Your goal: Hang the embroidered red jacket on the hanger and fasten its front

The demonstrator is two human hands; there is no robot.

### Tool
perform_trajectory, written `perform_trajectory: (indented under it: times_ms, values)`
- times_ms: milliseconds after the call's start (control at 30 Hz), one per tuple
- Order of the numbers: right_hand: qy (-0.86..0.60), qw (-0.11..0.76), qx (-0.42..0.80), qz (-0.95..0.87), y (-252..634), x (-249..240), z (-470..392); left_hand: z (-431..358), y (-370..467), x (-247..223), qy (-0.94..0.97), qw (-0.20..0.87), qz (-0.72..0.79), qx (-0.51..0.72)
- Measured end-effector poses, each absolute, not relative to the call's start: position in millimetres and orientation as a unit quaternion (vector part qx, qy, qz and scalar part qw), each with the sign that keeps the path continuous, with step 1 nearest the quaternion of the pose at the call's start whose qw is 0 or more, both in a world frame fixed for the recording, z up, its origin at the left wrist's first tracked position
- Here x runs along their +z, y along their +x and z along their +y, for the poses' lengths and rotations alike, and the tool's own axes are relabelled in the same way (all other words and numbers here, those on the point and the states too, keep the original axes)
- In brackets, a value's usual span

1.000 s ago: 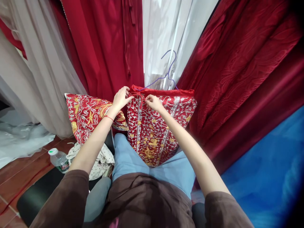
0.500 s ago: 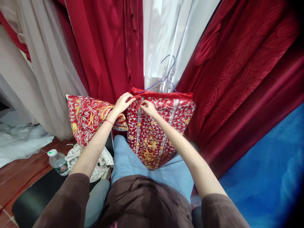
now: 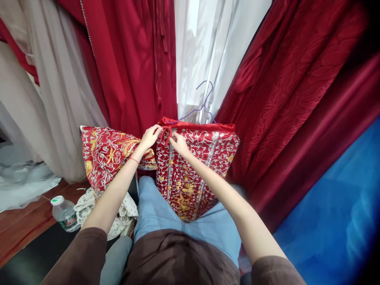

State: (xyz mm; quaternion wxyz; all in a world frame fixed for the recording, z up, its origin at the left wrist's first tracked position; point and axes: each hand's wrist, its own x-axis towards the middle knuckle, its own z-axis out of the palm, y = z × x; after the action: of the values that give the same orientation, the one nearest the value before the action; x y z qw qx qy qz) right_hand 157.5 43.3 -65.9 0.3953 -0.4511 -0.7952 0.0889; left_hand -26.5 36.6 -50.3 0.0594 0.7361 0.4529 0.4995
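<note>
Both hands meet at the garment's (image 3: 192, 166) far top edge, over my lap: left hand (image 3: 151, 136) & right hand (image 3: 178, 143), each grip pinched on the red tie (image 3: 168, 133). I judge knot half-done; garment's on its hanger (image 3: 199, 107).

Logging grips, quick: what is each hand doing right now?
Left hand: pinched on the red tie at the garment top.
Right hand: pinched on the same tie.

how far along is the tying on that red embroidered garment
Done: the embroidered garment already hangs on the purple hanger. In hand: the left hand and right hand pinch the red tie at its top edge. Left: no finished knot or bow shows, so the tie looks undone.
</note>
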Motion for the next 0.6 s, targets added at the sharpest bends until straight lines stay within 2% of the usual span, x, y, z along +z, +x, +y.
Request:
perform_trajectory:
  times_ms: [133, 300, 433, 533, 600]
  values:
    - [-0.475, 0.358, 0.010, -0.804, 187, -60, 36, 38, -27, -53, 0.712, 0.051, 0.508, 0.483]
    - [-0.477, 0.375, -0.033, -0.794, 225, -35, 33, 34, -20, -52, 0.700, 0.012, 0.552, 0.453]
    - [-0.499, 0.402, -0.005, -0.768, 223, -23, 39, 34, -13, -41, 0.676, -0.006, 0.596, 0.434]
    - [-0.497, 0.435, 0.042, -0.750, 222, -24, 43, 26, -16, -30, 0.706, 0.012, 0.605, 0.367]
    - [-0.460, 0.464, 0.071, -0.754, 224, -30, 40, 10, -25, -28, 0.733, -0.033, 0.597, 0.323]
